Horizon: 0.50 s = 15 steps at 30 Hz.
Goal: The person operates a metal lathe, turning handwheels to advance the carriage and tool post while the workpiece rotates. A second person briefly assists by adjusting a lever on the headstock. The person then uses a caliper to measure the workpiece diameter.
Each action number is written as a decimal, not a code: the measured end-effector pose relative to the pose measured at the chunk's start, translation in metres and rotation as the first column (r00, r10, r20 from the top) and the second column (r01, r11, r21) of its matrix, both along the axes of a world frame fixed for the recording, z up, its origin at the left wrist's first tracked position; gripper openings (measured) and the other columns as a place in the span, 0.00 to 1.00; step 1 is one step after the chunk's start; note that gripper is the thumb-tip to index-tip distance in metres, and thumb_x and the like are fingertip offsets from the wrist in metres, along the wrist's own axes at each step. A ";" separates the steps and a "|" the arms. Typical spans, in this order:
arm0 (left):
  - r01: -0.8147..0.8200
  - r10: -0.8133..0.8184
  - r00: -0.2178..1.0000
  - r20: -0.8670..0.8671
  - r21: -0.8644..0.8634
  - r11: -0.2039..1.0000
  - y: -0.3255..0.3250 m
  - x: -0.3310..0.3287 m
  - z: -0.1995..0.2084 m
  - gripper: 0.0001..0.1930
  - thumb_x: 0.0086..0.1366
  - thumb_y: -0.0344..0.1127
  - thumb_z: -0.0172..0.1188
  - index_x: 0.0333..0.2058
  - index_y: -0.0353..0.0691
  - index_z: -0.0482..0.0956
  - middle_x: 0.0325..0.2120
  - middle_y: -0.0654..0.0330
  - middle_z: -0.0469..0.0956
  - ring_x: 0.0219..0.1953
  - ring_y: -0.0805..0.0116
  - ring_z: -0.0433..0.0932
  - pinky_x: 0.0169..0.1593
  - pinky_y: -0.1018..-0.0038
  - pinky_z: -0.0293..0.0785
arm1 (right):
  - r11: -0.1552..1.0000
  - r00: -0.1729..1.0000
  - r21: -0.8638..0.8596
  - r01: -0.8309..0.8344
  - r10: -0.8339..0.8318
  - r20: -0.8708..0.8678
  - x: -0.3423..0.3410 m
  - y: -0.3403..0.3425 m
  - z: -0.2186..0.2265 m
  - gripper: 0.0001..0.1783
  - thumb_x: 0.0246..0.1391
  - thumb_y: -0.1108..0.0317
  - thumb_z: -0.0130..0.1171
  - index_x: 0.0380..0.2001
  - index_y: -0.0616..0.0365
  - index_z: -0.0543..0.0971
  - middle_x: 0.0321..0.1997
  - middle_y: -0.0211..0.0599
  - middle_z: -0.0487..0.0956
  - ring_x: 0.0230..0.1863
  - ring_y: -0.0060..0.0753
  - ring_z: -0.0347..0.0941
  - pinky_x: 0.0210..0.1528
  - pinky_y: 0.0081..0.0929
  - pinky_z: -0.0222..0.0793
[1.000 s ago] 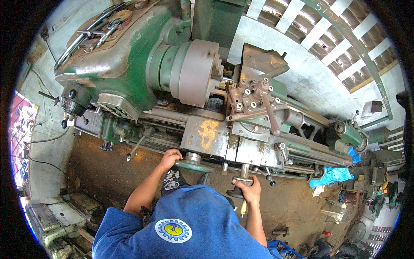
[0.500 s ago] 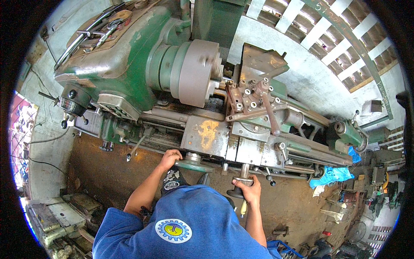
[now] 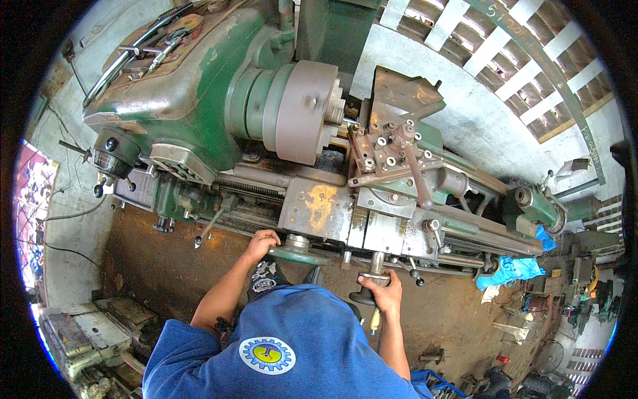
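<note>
In front of me stands a green metal lathe. My left hand (image 3: 263, 245) curls its fingers at the left rim of the green carriage handwheel (image 3: 299, 253). To the right, my right hand (image 3: 387, 293) grips the small cross-slide handwheel (image 3: 364, 296), with the thumb across its face and fingers behind. A pale handle (image 3: 375, 321) hangs below that wheel. The grey chuck (image 3: 306, 112) looks smeared around its jaws, as if spinning. Close to its right is the tool post (image 3: 392, 149), with several bolts and a long clamping lever (image 3: 419, 178); the cutting point cannot be made out.
Loose tools (image 3: 159, 53) lie on top of the headstock (image 3: 193, 86). At the right end sits the tailstock (image 3: 537, 205), near a blue plastic sheet (image 3: 512, 269). Another metal machine (image 3: 83, 339) stands at lower left. A slatted window (image 3: 505, 60) is at upper right.
Marks on the chuck's face and jaws appear in a different position, so it has turned. Both hands stay in place on their handwheels, and the carriage shows no visible shift.
</note>
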<state>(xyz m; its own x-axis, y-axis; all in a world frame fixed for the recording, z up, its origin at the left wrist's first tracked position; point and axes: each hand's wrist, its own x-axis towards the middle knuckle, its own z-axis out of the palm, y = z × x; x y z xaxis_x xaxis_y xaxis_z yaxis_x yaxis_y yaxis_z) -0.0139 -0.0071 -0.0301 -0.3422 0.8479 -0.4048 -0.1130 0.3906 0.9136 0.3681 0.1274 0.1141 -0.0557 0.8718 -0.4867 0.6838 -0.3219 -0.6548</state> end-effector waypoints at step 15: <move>0.006 -0.007 1.000 -0.022 -0.040 0.999 -0.001 -0.001 -0.001 0.10 0.51 0.31 0.56 0.28 0.33 0.84 0.24 0.59 0.80 0.30 0.69 0.77 0.38 0.74 0.72 | 1.000 1.000 -0.021 -0.004 0.003 -0.011 0.002 0.001 -0.004 0.51 0.26 0.39 0.83 0.49 0.66 0.81 0.45 0.59 0.85 0.49 0.51 0.83 0.55 0.41 0.76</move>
<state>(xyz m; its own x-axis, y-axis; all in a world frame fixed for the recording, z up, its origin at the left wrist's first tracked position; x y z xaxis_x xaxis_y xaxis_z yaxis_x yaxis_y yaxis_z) -0.0154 -0.0083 -0.0306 -0.3463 0.8334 -0.4307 -0.0905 0.4273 0.8996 0.3698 0.1284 0.1103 -0.0644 0.8612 -0.5041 0.6776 -0.3331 -0.6557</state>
